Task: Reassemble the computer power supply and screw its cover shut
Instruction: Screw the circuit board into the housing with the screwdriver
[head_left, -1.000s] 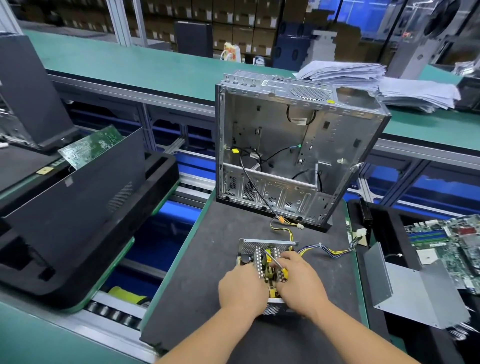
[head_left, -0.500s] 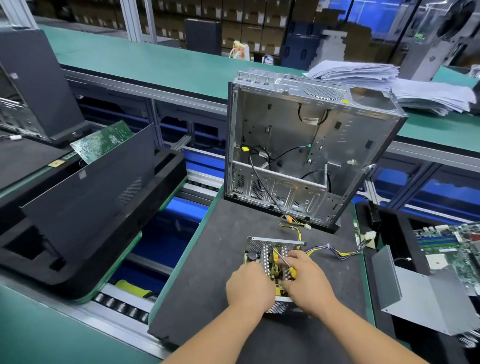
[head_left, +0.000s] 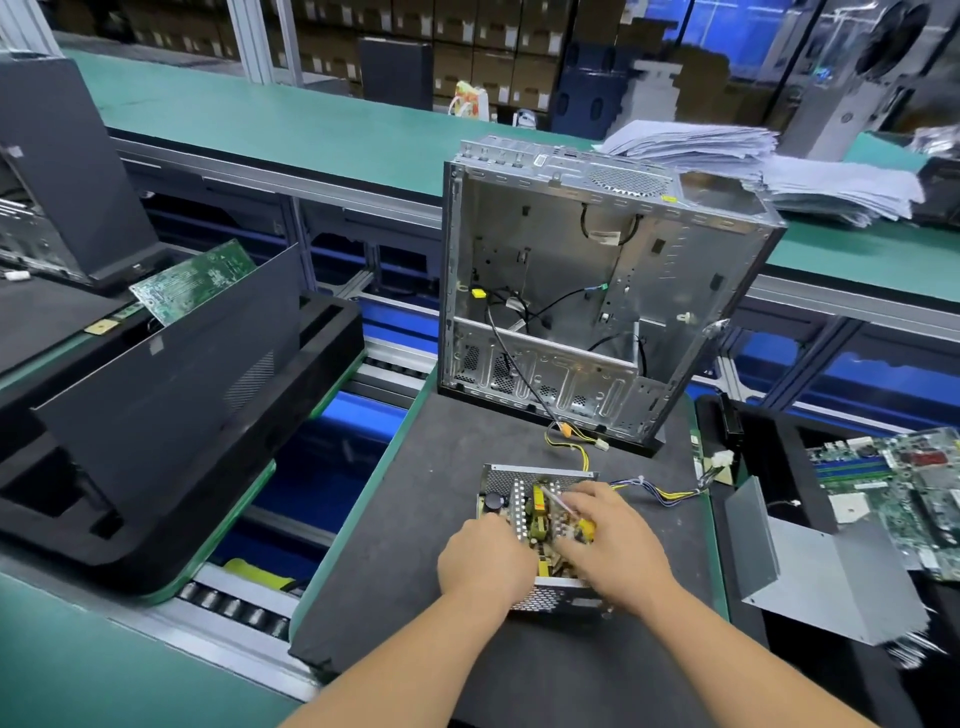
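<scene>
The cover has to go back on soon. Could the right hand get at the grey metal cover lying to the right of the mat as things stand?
Probably yes, once freed. The right hand holds a screwdriver over the open power supply. The grey cover lies on that side, with only bare mat between.

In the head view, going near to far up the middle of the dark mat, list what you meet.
left hand → open power supply → yellow-black cable → empty computer case → stack of papers
</scene>
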